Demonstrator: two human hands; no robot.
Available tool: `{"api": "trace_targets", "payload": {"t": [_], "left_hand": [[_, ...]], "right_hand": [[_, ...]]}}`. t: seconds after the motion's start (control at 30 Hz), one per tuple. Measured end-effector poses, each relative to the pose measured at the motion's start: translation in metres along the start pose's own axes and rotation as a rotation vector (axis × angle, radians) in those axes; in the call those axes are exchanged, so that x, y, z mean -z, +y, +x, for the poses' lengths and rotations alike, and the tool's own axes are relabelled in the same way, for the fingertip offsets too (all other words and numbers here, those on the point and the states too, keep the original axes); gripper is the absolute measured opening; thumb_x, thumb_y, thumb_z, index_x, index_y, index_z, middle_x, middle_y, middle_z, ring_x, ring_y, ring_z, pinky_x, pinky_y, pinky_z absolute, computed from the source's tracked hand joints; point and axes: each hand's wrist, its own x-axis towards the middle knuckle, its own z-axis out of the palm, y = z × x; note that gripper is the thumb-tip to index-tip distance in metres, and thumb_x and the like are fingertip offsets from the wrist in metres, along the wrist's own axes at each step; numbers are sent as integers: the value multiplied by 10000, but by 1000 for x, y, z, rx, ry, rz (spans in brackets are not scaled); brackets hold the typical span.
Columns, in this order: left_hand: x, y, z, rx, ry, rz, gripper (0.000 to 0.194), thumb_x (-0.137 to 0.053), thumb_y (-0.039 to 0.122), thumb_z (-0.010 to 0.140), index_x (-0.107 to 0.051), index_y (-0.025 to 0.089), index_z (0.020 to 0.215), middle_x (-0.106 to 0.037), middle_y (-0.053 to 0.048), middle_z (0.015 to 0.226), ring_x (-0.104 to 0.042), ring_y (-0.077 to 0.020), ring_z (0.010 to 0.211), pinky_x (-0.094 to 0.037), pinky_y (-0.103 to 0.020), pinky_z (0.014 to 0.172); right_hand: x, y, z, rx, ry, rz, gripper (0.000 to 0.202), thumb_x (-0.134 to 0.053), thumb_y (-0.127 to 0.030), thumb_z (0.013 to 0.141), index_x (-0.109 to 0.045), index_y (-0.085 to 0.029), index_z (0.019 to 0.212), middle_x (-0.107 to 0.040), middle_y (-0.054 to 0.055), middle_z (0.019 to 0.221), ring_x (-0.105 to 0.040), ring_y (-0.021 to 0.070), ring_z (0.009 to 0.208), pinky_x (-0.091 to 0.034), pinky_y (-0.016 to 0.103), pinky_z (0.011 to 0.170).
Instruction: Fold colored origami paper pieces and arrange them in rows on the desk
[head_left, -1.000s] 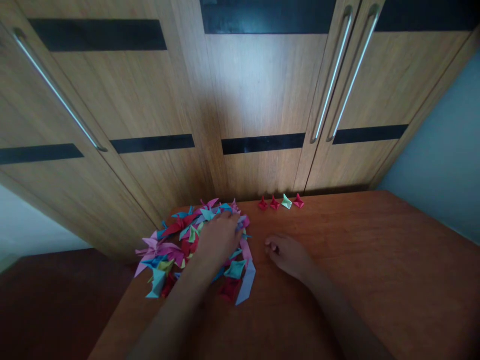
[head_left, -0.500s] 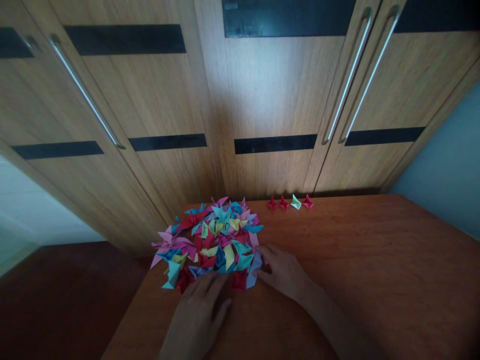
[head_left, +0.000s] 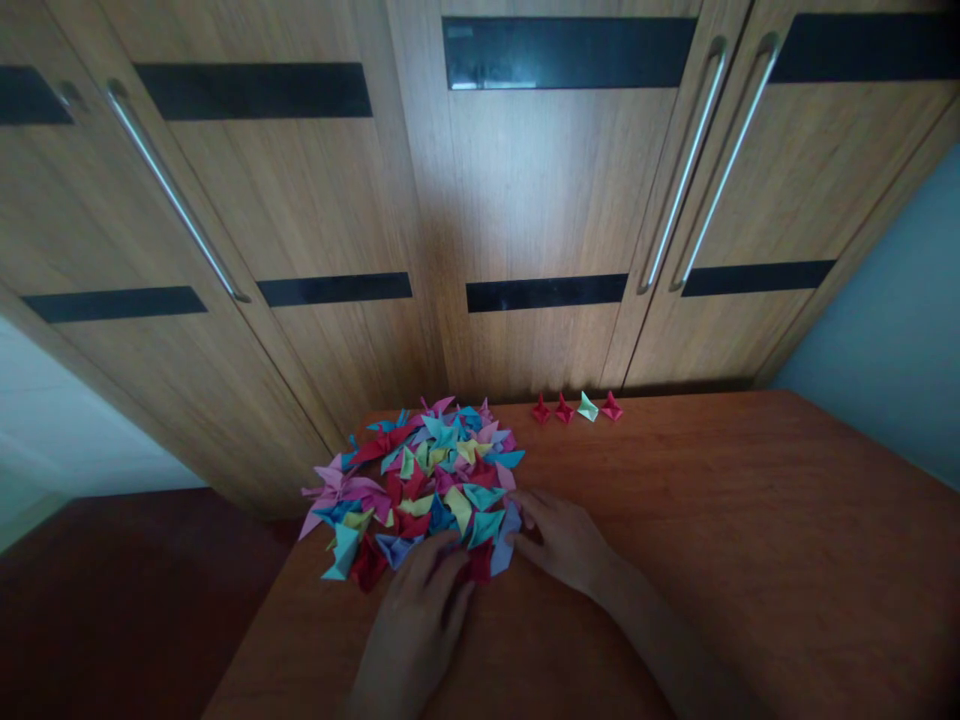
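Note:
Many folded paper cranes in pink, red, blue, teal and yellow lie in a heap (head_left: 439,450) on the wooden table. My left hand (head_left: 420,605) reaches to the heap's near edge, fingers stretched out and a little apart, close to a dark red crane (head_left: 481,563). At the right edge of the heap is my right hand (head_left: 566,540). Its thumb and fingers are apart and touch or nearly touch a lavender crane (head_left: 507,538). Neither hand visibly holds a crane, though the fingertips are partly hidden against the paper.
A row of small folded pieces stands along the table's back edge, several red (head_left: 612,406) and one pale green (head_left: 588,406). Behind the reddish-brown table (head_left: 720,520) rises a wooden wardrobe (head_left: 540,190) with metal handles. The table's left edge drops to a dark floor (head_left: 112,600).
My left hand has slid to the right along the near edge of the heap, uncovering more of the cranes at left. My right hand has barely moved. The view has tilted slightly.

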Motion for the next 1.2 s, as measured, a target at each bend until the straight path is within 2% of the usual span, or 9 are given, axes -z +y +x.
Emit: {"api": "trace_targets", "payload": {"t": [0.17,0.33,0.5,0.67,0.8,0.93,1.07,1.2], "left_hand": [[8,2,1,-6,14,103,149,-559,223,835,-645,225,957,-553,-98,1156,-571,-268,1002,-520,-447,843],[10,3,3,-21,9,115,123,-536,204,848,-656,222,865,-587,-82,1110,-583,-251,948,-514,-427,813],[13,1,4,9,38,10,144,-522,199,861,-663,225,875,-636,-66,1012,-610,-213,895,-516,-367,805],[20,-6,8,64,145,-145,155,-514,254,872,-665,223,865,-681,-39,891,-649,-183,827,-535,-299,758],[30,-7,23,166,179,-237,142,-546,302,860,-658,218,833,-685,-19,827,-645,-165,742,-526,-268,686],[35,2,48,208,137,-348,124,-569,297,845,-655,214,812,-682,-12,801,-627,-156,707,-502,-253,643],[25,15,71,178,92,-465,105,-568,247,836,-659,200,812,-680,-19,810,-622,-152,730,-493,-254,671],[7,25,87,179,52,-573,105,-570,236,828,-656,183,800,-664,-16,748,-592,-134,659,-474,-237,621]], "right_hand": [[1,0,1,-6,-10,-11,424,-529,-387,854,-502,-257,1257,-619,41,1026,-581,159,873,-399,250,758],[2,-2,1,-6,-2,-25,383,-515,-383,863,-525,-251,1223,-624,39,1008,-580,154,853,-399,242,736],[3,-1,1,-5,11,17,362,-531,-376,855,-550,-246,1193,-627,36,962,-576,153,827,-402,239,719],[15,3,4,-4,7,218,323,-510,-376,871,-583,-230,1150,-631,13,851,-555,128,705,-398,225,648],[25,-1,5,21,115,437,327,-445,-423,907,-615,-212,1090,-640,24,862,-561,132,734,-408,231,656],[26,-8,4,69,158,682,319,-505,-456,872,-632,-206,1023,-640,40,928,-577,146,811,-437,243,691],[23,-10,5,91,193,765,295,-620,-464,789,-649,-198,914,-629,33,884,-575,140,779,-445,242,676],[24,-5,8,33,245,793,278,-593,-453,804,-633,-182,761,-614,20,776,-563,129,717,-443,238,651]]}}
